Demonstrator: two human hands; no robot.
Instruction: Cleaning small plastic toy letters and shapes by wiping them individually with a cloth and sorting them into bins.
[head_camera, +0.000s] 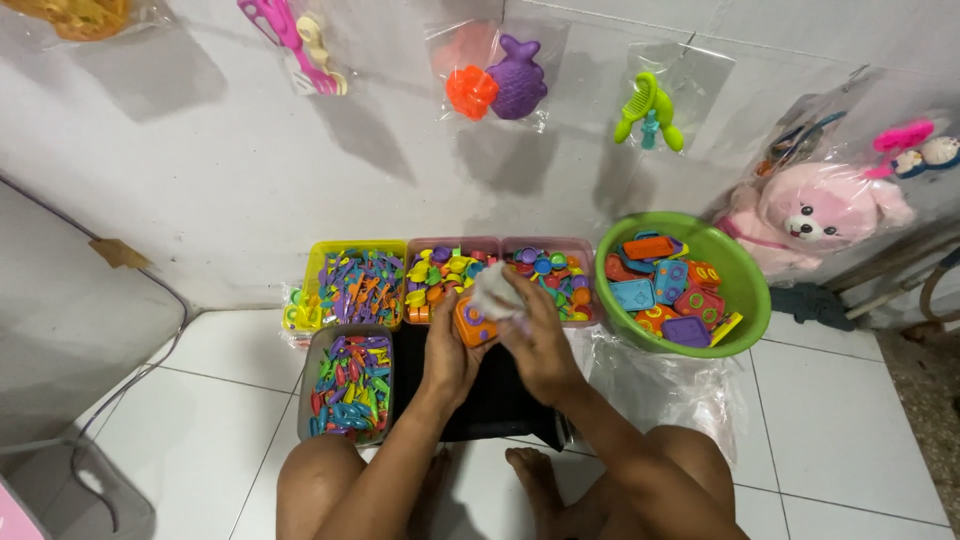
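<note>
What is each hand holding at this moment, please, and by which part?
The left hand holds an orange toy block by its lower left side. The right hand holds a bunched white cloth from below, pressed on the block's top.

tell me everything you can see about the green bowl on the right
The round green plastic bowl sits upright on the white tiled floor, right of the pink tray and below the pink plush toy. It looks glossy and intact. It holds flat, colourful plastic toy pieces in orange, blue, purple, red and yellow. Crinkled clear plastic lies against its near side. Neither hand touches it.
</note>
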